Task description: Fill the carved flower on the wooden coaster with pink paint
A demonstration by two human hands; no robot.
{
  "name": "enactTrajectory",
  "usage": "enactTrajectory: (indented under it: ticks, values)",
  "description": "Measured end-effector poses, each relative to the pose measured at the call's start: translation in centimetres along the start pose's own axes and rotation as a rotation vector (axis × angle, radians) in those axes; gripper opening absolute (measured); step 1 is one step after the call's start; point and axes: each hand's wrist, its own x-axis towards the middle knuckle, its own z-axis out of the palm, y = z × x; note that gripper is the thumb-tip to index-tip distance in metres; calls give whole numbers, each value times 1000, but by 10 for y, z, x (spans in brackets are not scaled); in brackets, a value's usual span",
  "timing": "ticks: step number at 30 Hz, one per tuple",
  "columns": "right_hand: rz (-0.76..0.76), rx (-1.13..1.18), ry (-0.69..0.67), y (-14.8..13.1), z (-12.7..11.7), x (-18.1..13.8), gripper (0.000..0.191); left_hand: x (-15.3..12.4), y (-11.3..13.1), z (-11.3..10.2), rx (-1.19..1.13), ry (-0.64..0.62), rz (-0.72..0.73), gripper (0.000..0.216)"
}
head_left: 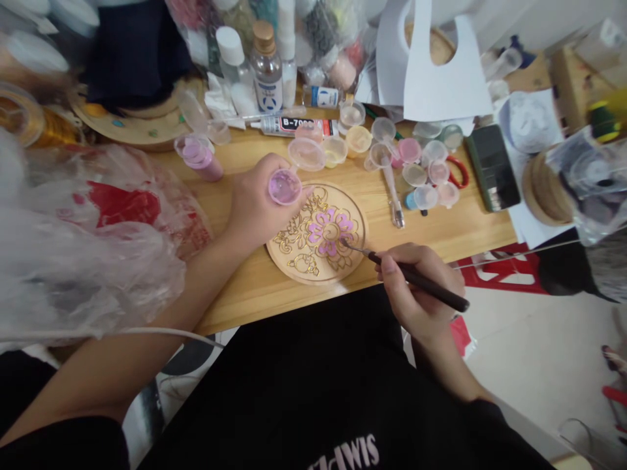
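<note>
A round wooden disc (pixel 294 264) with a gold flower outline lies near the front edge of the wooden table (pixel 245 294). Part of the flower is filled with pink-purple paint. My left hand (pixel 255 209) rests at the disc's left rim, closed around a small open pot of pink paint (pixel 284 186) whose clear lid hangs open behind it. My right hand (pixel 416 287) pinches a thin dark-handled brush (pixel 416 281), and its fine tip touches the flower's right side.
Several small paint pots (pixel 416 163) cluster behind the disc beside a metal tool (pixel 394 196). Bottles (pixel 267 65) and a glue tube (pixel 294 124) stand at the back. A crumpled plastic bag (pixel 88 241) fills the left, a dark phone (pixel 492 166) lies right.
</note>
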Motion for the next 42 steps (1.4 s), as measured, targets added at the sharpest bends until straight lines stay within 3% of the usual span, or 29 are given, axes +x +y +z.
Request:
enactTrajectory:
  ticks: [10, 17, 21, 24, 30, 36, 42]
  values:
    - [-43, 2, -43, -2, -1, 1, 16, -1, -1, -1, 40, -46, -39, 52]
    - [32, 29, 7, 5, -6, -6, 17, 2, 1, -2, 9, -65, -125, 58]
    - [160, 130, 187, 12, -7, -10, 10, 2, 5, -2, -14, -28, -78, 58]
    - [249, 265, 250, 15, -1, -6, 12, 1, 6, -3, -12, -26, -63, 54]
    - [235, 506, 335, 12, 18, 14, 20, -2, 3, -8, 38, -120, -92, 31]
    - [126, 542, 179, -1, 39, 33, 16, -6, 3, -6, 54, -74, 40, 23]
    - [-58, 337, 8, -11, 50, 46, 6, -5, 7, -8, 146, -95, 118, 8]
